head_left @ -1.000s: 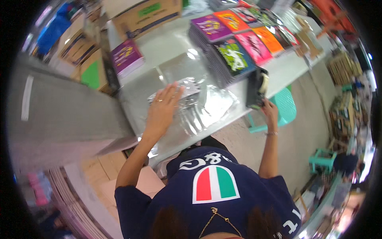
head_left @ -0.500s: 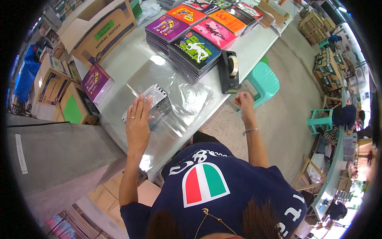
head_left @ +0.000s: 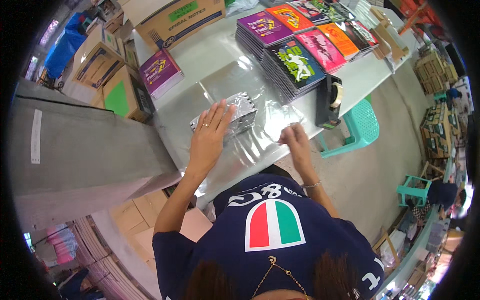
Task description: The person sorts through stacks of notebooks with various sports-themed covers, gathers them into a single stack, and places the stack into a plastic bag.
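My left hand lies with fingers stretched and flat over the near left part of a spiral-bound notebook bundle. Clear plastic film covers the bundle and spreads across the table around it. Over the table's near edge, to the right of the bundle, my right hand is closed, its fingertips pinched together. Whatever is between those fingertips is too small to make out. A black tape dispenser with a tape roll stands at the table edge, beyond my right hand and to its right.
Stacks of colourful spiral notebooks fill the far right of the table. Purple notebooks sit at the left edge, near an open carton. A grey pillar rises at left; a teal stool stands at right.
My right hand has moved left, away from the tape dispenser and toward the film. My left hand stays on the bundle. The whole view has shifted, so the table sits further right.
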`<state>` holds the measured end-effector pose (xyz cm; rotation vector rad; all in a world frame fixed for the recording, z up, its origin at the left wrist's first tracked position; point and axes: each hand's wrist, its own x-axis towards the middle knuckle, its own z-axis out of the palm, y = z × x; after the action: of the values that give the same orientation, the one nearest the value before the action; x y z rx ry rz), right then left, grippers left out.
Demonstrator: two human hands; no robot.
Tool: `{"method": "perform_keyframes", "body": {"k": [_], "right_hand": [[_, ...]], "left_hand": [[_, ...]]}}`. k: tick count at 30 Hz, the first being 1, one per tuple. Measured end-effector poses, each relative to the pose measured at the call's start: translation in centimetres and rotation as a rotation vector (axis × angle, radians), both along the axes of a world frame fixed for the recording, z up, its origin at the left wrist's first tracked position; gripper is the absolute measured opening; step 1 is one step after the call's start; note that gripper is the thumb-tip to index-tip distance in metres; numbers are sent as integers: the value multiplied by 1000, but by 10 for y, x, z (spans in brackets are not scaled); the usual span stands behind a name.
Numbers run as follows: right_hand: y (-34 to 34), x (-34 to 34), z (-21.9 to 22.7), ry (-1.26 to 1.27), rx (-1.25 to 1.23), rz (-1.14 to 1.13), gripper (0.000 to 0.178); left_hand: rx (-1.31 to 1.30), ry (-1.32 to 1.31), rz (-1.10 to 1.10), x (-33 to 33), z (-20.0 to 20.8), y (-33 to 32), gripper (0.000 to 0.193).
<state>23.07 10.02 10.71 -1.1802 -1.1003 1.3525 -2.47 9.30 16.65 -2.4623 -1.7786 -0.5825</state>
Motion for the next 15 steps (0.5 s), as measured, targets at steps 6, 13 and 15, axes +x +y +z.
{"method": "perform_keyframes", "body": {"k": [6, 13, 15], "right_hand": [[0, -87, 38, 202, -15, 205, 16], [0, -107, 37, 235, -100, 180, 23], [0, -107, 34, 192, -96, 186, 24]], "left_hand": [[13, -10, 8, -2, -2, -2, 58], [20, -41, -6, -2, 0, -2, 56], [21, -44, -10, -2, 0, -2, 55]]}}
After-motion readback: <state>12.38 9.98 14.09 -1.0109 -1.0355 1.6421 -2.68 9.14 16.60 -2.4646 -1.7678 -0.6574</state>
